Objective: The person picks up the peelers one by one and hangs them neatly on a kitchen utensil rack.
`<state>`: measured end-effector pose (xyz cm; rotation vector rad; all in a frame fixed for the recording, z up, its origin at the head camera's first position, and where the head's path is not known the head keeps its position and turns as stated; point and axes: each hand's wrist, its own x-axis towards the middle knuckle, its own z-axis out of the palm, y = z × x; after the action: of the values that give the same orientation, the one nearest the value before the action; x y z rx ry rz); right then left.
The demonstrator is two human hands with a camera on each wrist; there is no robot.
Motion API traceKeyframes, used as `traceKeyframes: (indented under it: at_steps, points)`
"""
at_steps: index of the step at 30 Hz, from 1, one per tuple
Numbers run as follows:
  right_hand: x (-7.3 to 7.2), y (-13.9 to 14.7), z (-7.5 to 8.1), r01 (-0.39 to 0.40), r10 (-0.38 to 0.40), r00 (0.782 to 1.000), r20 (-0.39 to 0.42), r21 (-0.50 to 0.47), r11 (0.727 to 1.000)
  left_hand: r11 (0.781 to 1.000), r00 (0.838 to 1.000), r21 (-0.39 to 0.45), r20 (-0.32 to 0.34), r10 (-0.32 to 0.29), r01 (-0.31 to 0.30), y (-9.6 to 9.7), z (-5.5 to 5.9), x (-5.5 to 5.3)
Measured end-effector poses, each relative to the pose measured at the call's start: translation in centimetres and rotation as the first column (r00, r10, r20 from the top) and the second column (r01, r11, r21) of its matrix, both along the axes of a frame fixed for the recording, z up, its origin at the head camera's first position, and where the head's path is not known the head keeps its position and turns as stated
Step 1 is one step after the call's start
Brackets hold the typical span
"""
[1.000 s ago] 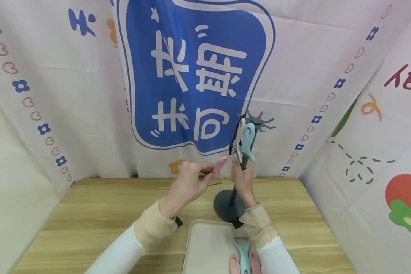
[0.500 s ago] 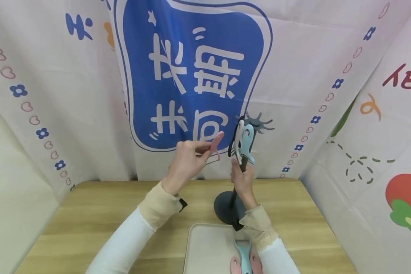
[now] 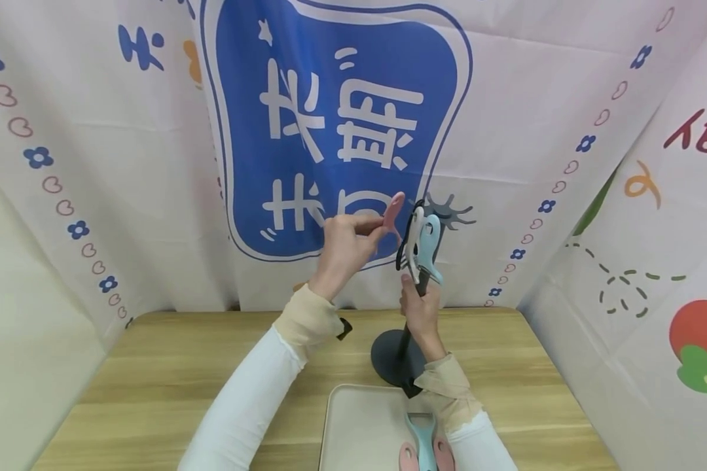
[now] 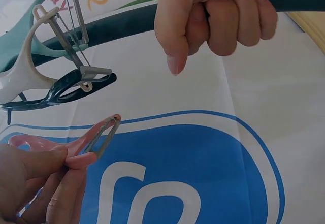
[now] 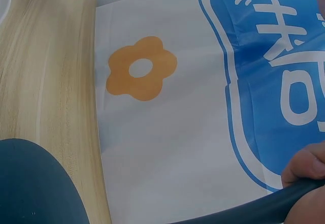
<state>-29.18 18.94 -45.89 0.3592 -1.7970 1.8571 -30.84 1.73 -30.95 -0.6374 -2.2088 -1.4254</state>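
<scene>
My left hand (image 3: 347,252) pinches a pink peeler (image 3: 392,212) between thumb and fingers, raised just left of a dark stand. Its metal blade (image 4: 105,136) shows in the left wrist view. My right hand (image 3: 421,311) wraps round the stand's pole (image 4: 129,23), below the top. From the upper part of the stand hang a white peeler (image 3: 413,239), a light blue peeler (image 3: 429,237) and a black peeler (image 4: 63,89). Dark prongs (image 3: 448,212) spread out at the top. The round base (image 3: 387,356) rests on the wooden table.
A beige tray (image 3: 353,425) lies on the wooden table (image 3: 212,379), in front of the stand. On it are a light blue peeler (image 3: 424,441) and two pink-handled tools (image 3: 444,454), partly cut off by the frame. A printed white cloth (image 3: 153,261) hangs behind.
My left hand has lifted the pink peeler, then carried it right, close to the hanging peelers. My right hand keeps its hold on the pole.
</scene>
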Motion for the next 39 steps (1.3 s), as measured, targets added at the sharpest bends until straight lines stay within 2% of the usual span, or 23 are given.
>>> traceKeyframes:
  at_steps: [5,14,19,26,31,39]
  points:
    - [0.1,-0.3,-0.1,0.005,-0.004,1.000,0.018,-0.015,1.000,0.999,1.000,0.051,-0.025,-0.003,0.004,0.7,-0.4,-0.8]
    - [0.3,-0.5,-0.8,0.004,-0.003,0.999,0.045,-0.024,1.000,0.994,0.999,0.109,0.029,-0.027,0.023,1.2,-0.8,-1.2]
    - [0.2,-0.4,-0.9,-0.007,0.009,0.999,0.038,-0.031,0.999,0.996,0.999,0.087,0.030,-0.034,0.031,2.0,-0.5,-1.4]
    - [0.2,-0.3,-0.6,0.018,-0.018,0.999,0.037,-0.005,1.000,0.999,0.999,0.021,-0.030,-0.042,0.042,2.8,0.2,-1.6]
    - [0.0,-0.3,-0.3,0.020,-0.021,0.999,0.038,0.016,1.000,0.997,0.996,0.019,-0.023,-0.081,0.081,3.0,0.5,-1.6]
    - [-0.2,0.0,0.0,0.014,-0.014,1.000,0.013,0.015,1.000,0.997,0.997,0.019,-0.007,-0.077,0.077,3.4,0.7,-1.6]
